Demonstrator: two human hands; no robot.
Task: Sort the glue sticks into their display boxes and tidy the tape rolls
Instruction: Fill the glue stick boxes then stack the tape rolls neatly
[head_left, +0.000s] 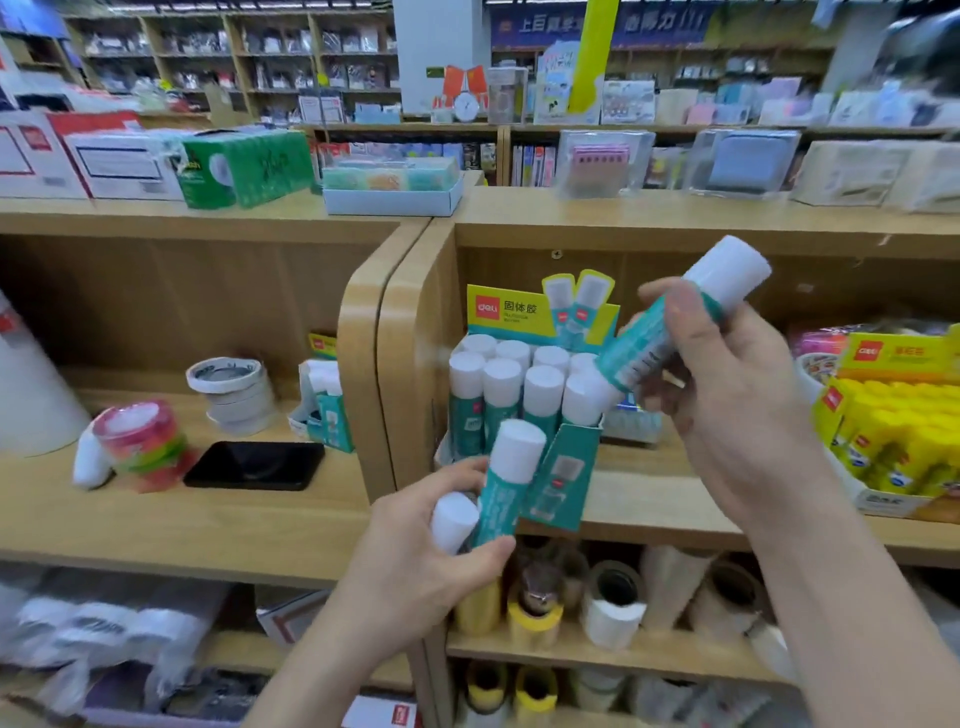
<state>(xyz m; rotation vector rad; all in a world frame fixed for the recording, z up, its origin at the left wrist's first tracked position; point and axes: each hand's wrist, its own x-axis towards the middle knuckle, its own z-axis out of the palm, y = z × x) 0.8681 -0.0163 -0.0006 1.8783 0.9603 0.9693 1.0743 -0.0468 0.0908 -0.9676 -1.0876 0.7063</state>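
The right hand (727, 405) pinches one teal glue stick (641, 358) between the thumb and curled fingers. Its white cap points up and to the right and its base slants down toward the box. The tilt probably lets the base be steered into a gap.

The left hand (415, 561) is wrapped round two more sticks (501, 493), caps up, one poking higher than the other. It looks like a reserve, held low and close so the right hand can draw from it.

Between the two sets of fingers, just beyond them, a teal box (558, 470) stands on the shelf. Its front flap folds down toward the left fingers and a yellow header card rises behind. White-capped sticks stand upright in rows inside. The held stick hides the near right corner, so a free slot there cannot be confirmed.

To the right of the right fingers sits a yellow box (893, 415) packed with yellow sticks, a different kind, hence the sorting.

Well left of the left fingers, in the next bay, are a stack of white rolls (234, 395), some blurred coloured rolls (143, 441) and a dark phone (254, 465) lying flat. Below the left fingers, the lower rolls (613, 597) stand loosely on the shelf beneath, not yet tidied.
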